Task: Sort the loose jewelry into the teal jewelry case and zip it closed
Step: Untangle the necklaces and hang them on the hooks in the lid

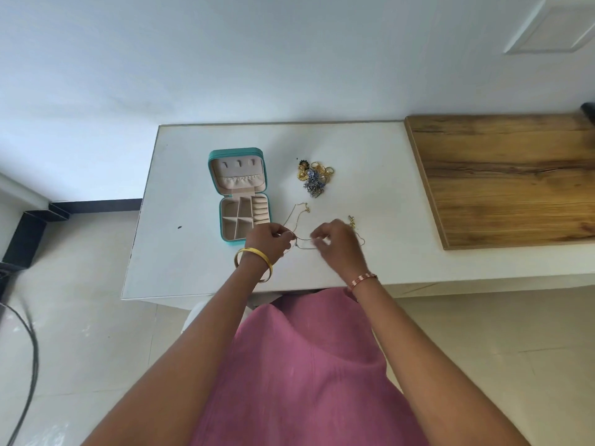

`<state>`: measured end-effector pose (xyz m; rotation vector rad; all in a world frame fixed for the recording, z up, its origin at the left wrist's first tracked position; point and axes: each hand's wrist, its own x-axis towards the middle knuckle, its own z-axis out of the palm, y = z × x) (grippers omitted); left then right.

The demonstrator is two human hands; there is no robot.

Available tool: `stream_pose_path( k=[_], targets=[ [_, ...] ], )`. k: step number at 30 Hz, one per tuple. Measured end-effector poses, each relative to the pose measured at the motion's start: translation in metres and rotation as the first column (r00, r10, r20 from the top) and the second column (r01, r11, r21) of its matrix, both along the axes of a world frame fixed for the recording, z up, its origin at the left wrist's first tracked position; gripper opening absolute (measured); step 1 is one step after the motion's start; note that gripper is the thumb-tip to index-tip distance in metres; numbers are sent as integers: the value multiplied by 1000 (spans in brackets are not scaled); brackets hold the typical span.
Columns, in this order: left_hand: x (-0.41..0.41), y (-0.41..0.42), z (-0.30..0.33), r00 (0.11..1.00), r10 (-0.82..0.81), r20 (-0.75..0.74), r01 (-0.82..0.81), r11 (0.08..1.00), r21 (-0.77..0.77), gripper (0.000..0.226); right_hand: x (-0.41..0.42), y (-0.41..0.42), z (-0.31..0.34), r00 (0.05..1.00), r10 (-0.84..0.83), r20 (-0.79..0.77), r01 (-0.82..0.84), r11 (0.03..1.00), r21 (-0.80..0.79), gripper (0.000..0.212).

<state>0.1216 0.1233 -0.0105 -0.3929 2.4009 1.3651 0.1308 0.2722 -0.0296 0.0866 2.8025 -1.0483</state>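
The teal jewelry case [215, 175] lies open on the white table [193, 259], its beige compartments holding nothing I can see. A pile of loose jewelry [315, 177] with gold rings and blue pieces sits to the right of the case. A thin gold chain [297, 214] runs across the table in front of the case. My left hand [269, 241] pinches it near the case's front corner. My right hand [338, 244] pinches the same chain a little to the right. A small gold clasp piece [352, 221] lies just beyond my right hand.
A wooden board [502, 178] covers the surface to the right of the white table. A small dark speck [179, 227] lies on the table's left part. The wall stands right behind the table. A black frame [32, 226] and a cable [29, 355] are on the floor at left.
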Motion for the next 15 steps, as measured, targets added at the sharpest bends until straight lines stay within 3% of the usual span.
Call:
stream_pose_path(
  k=[4,9,13,15],
  targets=[
    [1,5,8,999,-52,8,51,998,33,13,5,-21,-3,994,67,90,-57,993,-104,16],
    [-2,4,10,998,-50,32,47,995,86,14,2,-17,-1,996,-7,89,22,985,-170,12],
    [-4,-5,6,1000,-27,2,27,999,30,19,-3,8,16,986,-47,163,108,915,-389,11],
    [-4,-10,3,1000,-9,-30,8,999,-54,21,-5,22,25,982,-46,185,123,897,-426,10]
  ],
)
